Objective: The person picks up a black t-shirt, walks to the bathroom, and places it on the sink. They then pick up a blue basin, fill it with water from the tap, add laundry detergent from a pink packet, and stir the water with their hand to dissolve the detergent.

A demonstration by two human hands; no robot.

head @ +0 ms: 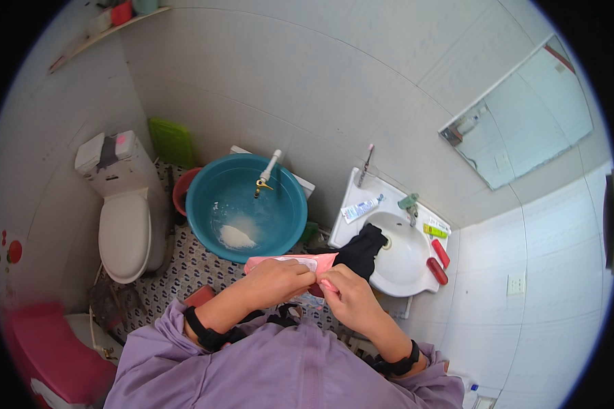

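Observation:
Both hands grip a pink plastic packet (266,262) with a pale label, held in front of my body. My left hand (279,281) holds its near side, and the fingers of my right hand (348,294) pinch a gathered pink corner. Just beyond the packet stands a large teal plastic basin (197,230) of water. White powder (236,236) lies in a heap at its near side, with a cloudy patch around it. A brass tap (262,186) on a white pipe hangs over the basin. Black cloth (360,250) drapes over the sink's edge, right of the packet.
A white washbasin (407,266) carries a toothpaste tube (360,209), a toothbrush in a glass (367,171) and a red oval case (437,271). At left stand a white toilet (125,235), a red bucket (183,189) and a green plastic board (173,142). A mirror (527,117) hangs at right.

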